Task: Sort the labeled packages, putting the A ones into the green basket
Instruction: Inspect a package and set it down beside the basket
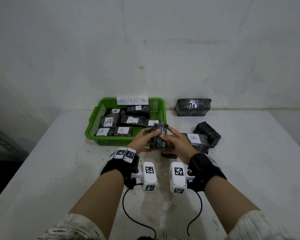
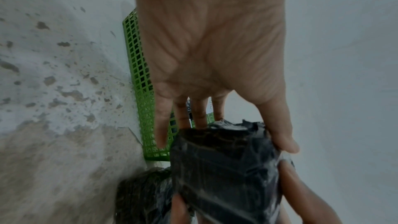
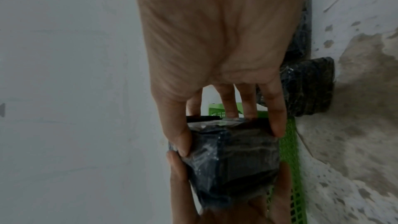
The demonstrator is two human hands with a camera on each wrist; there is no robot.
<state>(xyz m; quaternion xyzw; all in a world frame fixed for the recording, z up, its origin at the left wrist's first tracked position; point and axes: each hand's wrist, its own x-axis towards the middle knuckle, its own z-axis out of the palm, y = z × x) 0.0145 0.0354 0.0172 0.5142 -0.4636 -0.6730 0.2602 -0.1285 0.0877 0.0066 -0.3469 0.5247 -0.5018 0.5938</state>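
Observation:
Both hands hold one black plastic-wrapped package (image 1: 159, 135) upright, just above the table at the green basket's (image 1: 109, 142) front right corner. My left hand (image 1: 146, 138) grips its left side, my right hand (image 1: 171, 141) its right side, thumbs on the near face. No label shows on the held package (image 2: 224, 168) (image 3: 232, 159). The basket holds several black packages with white A labels (image 1: 108, 121), and a paper sign reading ABNORMAL (image 1: 132, 100) hangs on its back wall.
A package labeled B (image 1: 195, 139) lies right of my hands, with another black package (image 1: 208, 133) leaning behind it. A larger black bundle (image 1: 193, 106) stands against the back wall. Another dark package (image 1: 170, 155) lies on the table under my hands. The tabletop (image 1: 59, 170) is white and worn.

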